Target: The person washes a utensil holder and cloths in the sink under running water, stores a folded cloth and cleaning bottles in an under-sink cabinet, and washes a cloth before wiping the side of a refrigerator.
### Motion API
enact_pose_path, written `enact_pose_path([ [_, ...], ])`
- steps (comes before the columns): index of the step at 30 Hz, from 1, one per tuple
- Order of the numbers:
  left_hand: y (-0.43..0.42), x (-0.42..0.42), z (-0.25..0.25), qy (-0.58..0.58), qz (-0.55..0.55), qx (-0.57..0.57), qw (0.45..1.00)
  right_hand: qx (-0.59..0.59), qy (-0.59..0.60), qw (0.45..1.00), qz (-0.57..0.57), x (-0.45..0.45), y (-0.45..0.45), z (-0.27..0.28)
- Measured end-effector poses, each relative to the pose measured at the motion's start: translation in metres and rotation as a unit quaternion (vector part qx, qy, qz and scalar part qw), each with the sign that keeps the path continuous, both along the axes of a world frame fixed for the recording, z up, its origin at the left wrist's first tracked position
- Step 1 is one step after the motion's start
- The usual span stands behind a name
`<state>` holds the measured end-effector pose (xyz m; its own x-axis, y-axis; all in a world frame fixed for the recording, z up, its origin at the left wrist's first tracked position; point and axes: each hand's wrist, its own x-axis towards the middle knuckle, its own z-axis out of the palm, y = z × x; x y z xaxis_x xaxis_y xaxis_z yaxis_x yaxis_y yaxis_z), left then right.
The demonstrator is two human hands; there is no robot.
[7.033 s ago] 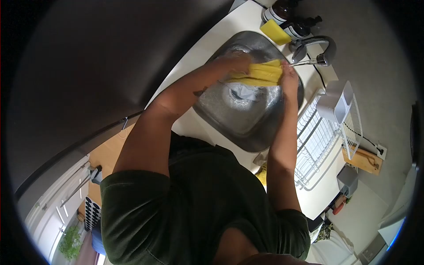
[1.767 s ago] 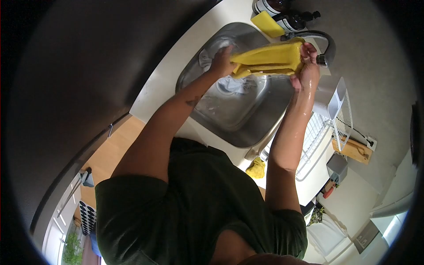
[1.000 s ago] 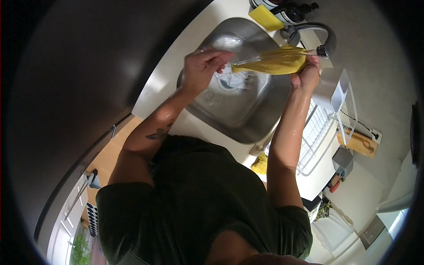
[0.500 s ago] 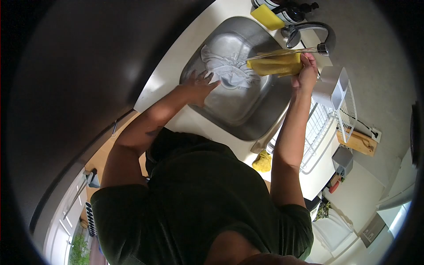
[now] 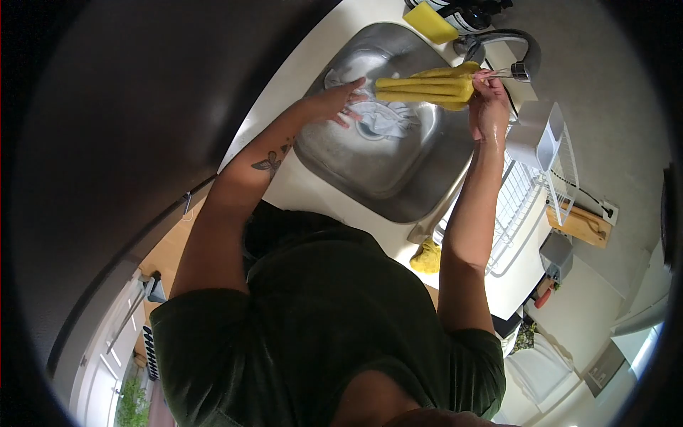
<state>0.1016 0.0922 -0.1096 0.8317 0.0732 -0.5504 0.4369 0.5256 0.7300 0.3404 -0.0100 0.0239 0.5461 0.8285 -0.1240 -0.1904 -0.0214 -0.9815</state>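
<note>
A wet yellow cloth [image 5: 427, 87] stretches over the upper part of the steel sink [image 5: 341, 169], its right end held by my right hand [image 5: 489, 105]. Water from the faucet head [image 5: 521, 71] runs onto that hand and the cloth's end. My left hand [image 5: 340, 103] is open with fingers spread, just left of the cloth's free end and over the sink. Beneath and between the hands, a crumpled white cloth [image 5: 388, 119] lies in the basin around the drain, partly hidden by my left hand.
Dark bottles [image 5: 473, 18] and a yellow sponge [image 5: 431, 23] stand behind the sink. To the right are a white dish rack [image 5: 518, 199], a grey holder [image 5: 533, 135] and a wooden board [image 5: 580, 224]. Another yellow cloth [image 5: 426, 257] hangs near the counter's front edge.
My left hand has let go of the yellow cloth, dropped lower, then come back up beside its free end. My right hand keeps its hold, and the cloth has risen slightly.
</note>
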Motion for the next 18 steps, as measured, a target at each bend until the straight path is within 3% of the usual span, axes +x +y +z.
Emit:
enact_pose_path([
  [1, 0.001, 0.003, 0.002, -0.037, 0.08, -0.083, 0.993, 0.0, 0.0, 1.0, -0.001, -0.004, 0.001, 0.003],
  [4, 0.003, 0.005, 0.007, -0.112, 0.106, -0.148, 0.977, 0.018, -0.025, 0.998, -0.047, -0.009, -0.007, 0.012],
  [6, 0.005, 0.005, 0.01, -0.13, 0.113, -0.157, 0.973, -0.055, -0.036, 0.996, -0.066, 0.0, -0.021, 0.013],
  [8, 0.007, 0.005, 0.013, -0.148, 0.12, -0.165, 0.968, -0.044, -0.04, 0.996, -0.067, -0.007, -0.031, 0.019],
  [11, 0.008, 0.004, 0.02, -0.155, 0.131, -0.161, 0.966, -0.103, -0.152, 0.983, 0.002, -0.011, -0.048, 0.008],
  [12, 0.009, 0.005, 0.023, -0.159, 0.135, -0.153, 0.966, -0.226, -0.18, 0.957, 0.036, -0.01, -0.054, 0.002],
  [14, 0.007, 0.005, 0.028, -0.163, 0.137, -0.145, 0.966, -0.262, -0.314, 0.908, 0.095, -0.015, -0.061, -0.031],
  [16, 0.004, 0.006, 0.032, -0.171, 0.128, -0.147, 0.966, -0.154, -0.597, 0.784, 0.067, -0.037, -0.054, -0.049],
  [18, -0.003, 0.006, 0.033, -0.171, 0.115, -0.137, 0.969, -0.204, -0.35, 0.914, 0.011, -0.068, -0.041, -0.062],
])
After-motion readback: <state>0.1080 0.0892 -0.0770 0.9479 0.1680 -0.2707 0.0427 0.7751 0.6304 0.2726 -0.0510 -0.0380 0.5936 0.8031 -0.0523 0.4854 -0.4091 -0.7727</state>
